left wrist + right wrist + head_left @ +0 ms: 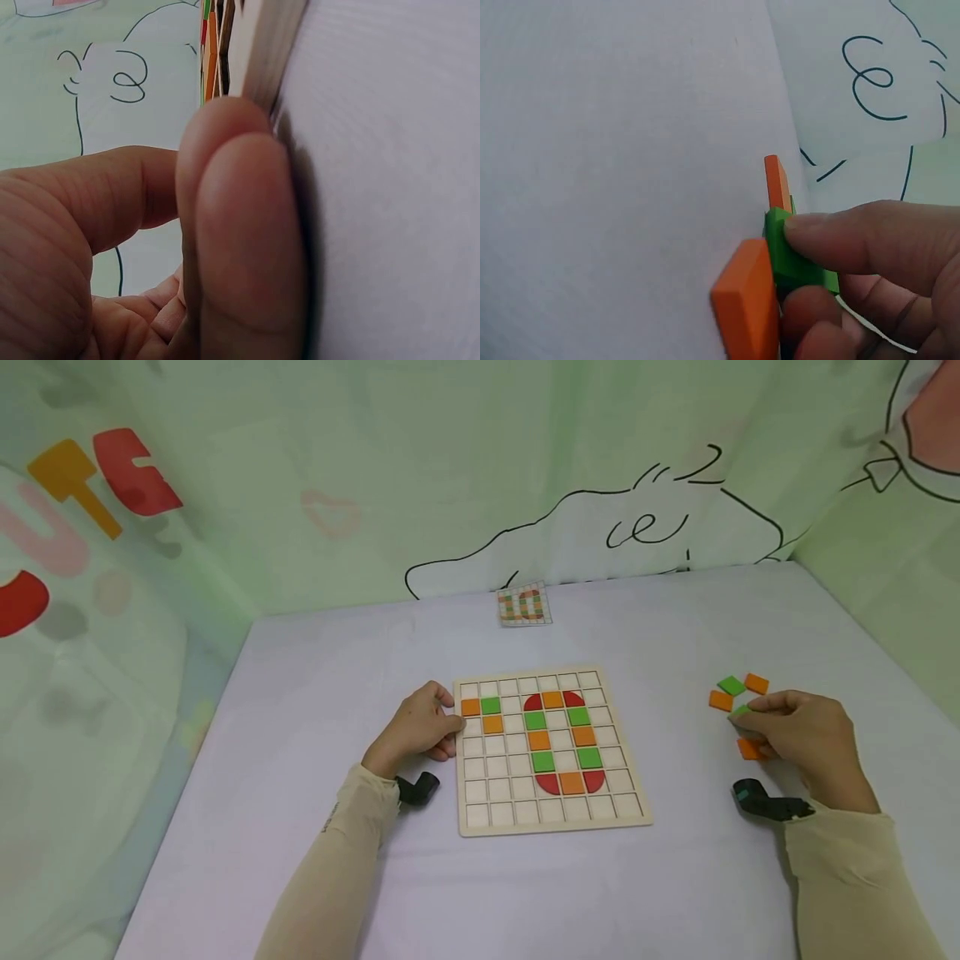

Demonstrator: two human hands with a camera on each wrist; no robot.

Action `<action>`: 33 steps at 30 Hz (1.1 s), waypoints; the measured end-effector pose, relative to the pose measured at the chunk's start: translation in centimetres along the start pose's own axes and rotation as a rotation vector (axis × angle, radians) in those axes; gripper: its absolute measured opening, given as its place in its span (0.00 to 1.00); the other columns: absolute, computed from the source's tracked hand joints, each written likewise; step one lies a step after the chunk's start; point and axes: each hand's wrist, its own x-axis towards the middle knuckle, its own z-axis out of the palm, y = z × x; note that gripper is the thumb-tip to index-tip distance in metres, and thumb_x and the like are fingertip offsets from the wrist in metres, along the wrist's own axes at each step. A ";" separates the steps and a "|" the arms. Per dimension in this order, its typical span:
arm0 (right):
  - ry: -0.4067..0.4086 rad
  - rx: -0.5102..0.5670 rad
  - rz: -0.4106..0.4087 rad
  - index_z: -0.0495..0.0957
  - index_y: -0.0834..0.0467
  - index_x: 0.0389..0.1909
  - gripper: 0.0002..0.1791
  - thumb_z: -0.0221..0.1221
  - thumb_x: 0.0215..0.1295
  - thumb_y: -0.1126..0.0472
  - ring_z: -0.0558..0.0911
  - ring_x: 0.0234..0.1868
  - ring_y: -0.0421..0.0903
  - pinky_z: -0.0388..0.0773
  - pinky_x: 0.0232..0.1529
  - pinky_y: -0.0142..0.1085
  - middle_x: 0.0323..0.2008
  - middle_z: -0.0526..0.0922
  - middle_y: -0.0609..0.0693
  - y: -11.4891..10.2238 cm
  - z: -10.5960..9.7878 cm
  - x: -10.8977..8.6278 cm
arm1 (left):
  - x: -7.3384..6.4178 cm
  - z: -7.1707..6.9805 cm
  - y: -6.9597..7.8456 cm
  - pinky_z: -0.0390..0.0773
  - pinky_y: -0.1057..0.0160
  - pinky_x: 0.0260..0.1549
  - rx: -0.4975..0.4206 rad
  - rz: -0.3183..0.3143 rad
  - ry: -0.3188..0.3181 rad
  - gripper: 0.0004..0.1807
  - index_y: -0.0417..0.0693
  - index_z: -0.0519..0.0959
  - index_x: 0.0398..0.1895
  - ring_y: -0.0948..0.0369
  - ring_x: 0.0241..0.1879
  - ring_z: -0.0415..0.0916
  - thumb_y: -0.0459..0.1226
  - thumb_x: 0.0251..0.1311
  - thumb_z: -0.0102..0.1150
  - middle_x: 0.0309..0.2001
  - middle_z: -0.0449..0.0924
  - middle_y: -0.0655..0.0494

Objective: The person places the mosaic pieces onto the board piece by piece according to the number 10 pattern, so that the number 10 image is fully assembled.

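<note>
A wooden grid board [556, 829] lies flat on the table. Red, green and orange pieces form a ring on its right half, and at its upper left sit two orange squares and one green square. At the board's left edge my left hand [420, 722] grips the rim, thumb on top; in the left wrist view its fingertips [247, 225] are right against the board's side. Off to the right, my right hand [810, 739] pinches a green square tile [795, 259] between thumb and fingers, just above the tabletop. An orange tile [750, 292] lies close beside those fingers.
Around the right hand lie loose tiles: a green one [731, 685], an orange one [757, 683], another orange one [721, 700], and an orange one under the fingers [747, 749]. A small pattern card [523, 605] lies behind the board, near the table's back edge.
</note>
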 end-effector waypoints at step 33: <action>-0.276 0.323 -0.066 0.77 0.64 0.59 0.17 0.62 0.75 0.61 0.90 0.39 0.40 0.89 0.44 0.34 0.41 0.84 0.38 -4.2 4.9 -0.6 | -0.1 -0.1 -0.1 0.85 0.64 0.18 -0.025 0.013 -0.005 0.17 0.39 0.67 0.54 0.61 0.16 0.80 0.32 0.68 0.62 0.24 0.80 0.46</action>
